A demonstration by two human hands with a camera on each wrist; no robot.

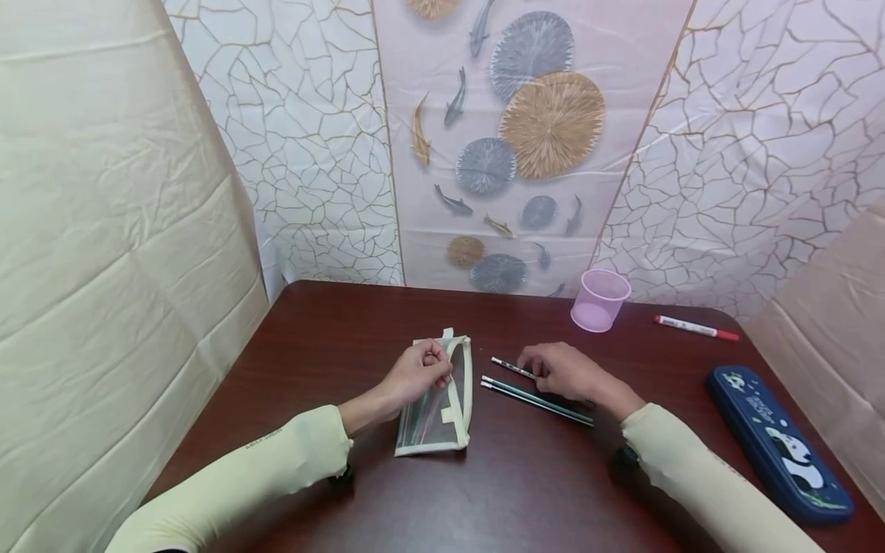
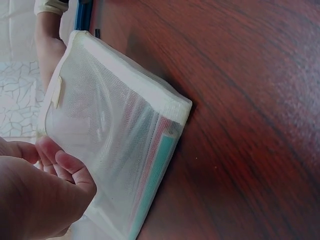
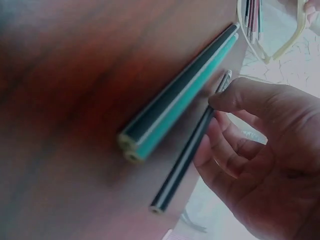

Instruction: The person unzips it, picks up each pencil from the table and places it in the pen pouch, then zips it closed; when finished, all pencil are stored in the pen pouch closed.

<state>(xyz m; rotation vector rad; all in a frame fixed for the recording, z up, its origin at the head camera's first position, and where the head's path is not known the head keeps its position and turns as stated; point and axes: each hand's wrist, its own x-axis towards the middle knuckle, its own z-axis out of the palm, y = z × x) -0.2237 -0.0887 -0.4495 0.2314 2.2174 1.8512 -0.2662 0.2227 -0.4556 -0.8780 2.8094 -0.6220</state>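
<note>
My left hand [image 1: 417, 372] pinches the open zipper edge of a see-through mesh pencil pouch [image 1: 423, 436] with pale trim. Through its mesh, a green pencil [image 2: 156, 167] and reddish ones show in the left wrist view. To the right of the pouch, my right hand [image 1: 565, 372] holds a black pencil [image 3: 182, 162] between thumb and fingers, low over the table. Beside it a dark pencil [image 3: 175, 90] and a green pencil [image 3: 187, 100] lie together on the tabletop, their eraser ends toward the pouch.
A pink mesh cup [image 1: 600, 301] stands at the table's back right. Near it lies a red-capped white marker [image 1: 694, 326]. A dark blue panda pencil case [image 1: 774, 445] rests along the right edge of the brown table [image 1: 332, 330]. Patterned cloth hangs behind.
</note>
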